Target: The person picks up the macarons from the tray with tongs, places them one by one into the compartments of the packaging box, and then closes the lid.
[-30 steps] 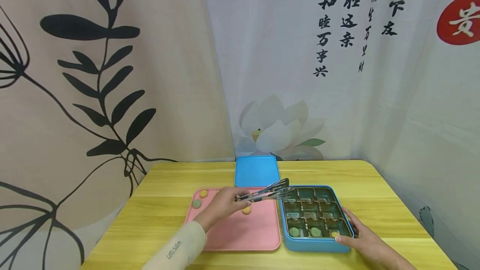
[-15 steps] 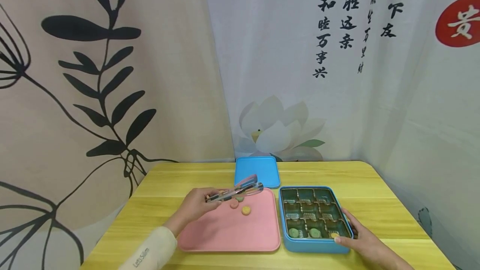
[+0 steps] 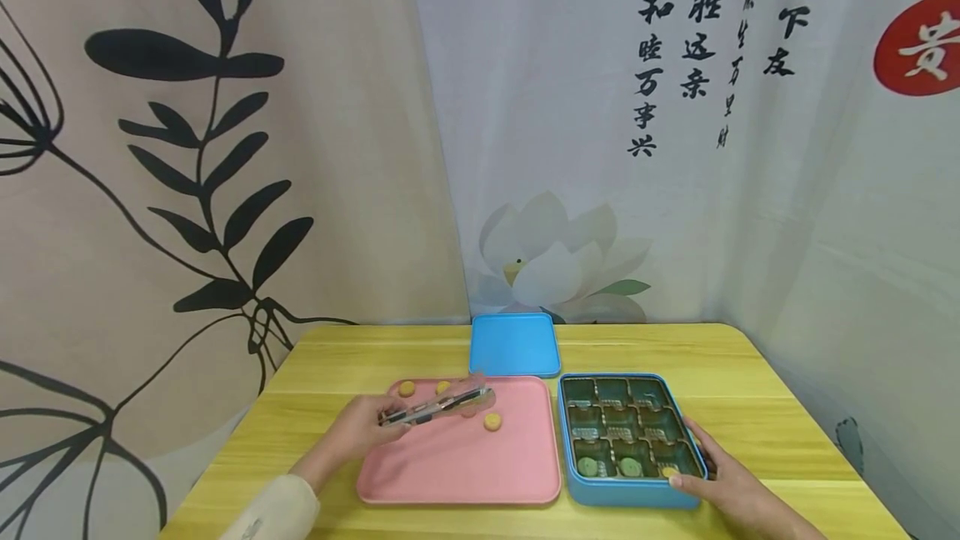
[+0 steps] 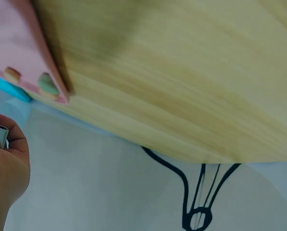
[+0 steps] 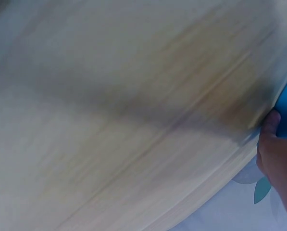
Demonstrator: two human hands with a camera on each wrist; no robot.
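Note:
My left hand (image 3: pixel 360 432) grips metal tongs (image 3: pixel 438 407) over the pink tray (image 3: pixel 465 473). Nothing shows between the tongs' tips, which hang above small round cookies; the tongs partly cover a pink cookie. A yellow cookie (image 3: pixel 492 422) lies just right of the tips, and another yellow cookie (image 3: pixel 407 389) by the back left corner. In the left wrist view a green cookie (image 4: pixel 48 83) sits in the tray's corner. My right hand (image 3: pixel 723 477) holds the front right corner of the blue box (image 3: pixel 633 494), thumb at the front rim, other fingers partly hidden along its side.
The box's dark divider has nine compartments; in its front row lie two green cookies, one a green cookie (image 3: pixel 588 466), and a yellow cookie (image 3: pixel 669 471). A blue lid (image 3: pixel 514 344) lies behind the tray on the wooden table (image 3: pixel 360 348). A printed curtain hangs behind.
My left hand and the tongs have moved left, from the box's edge to above the tray's left part. My right hand and the box have stayed in place.

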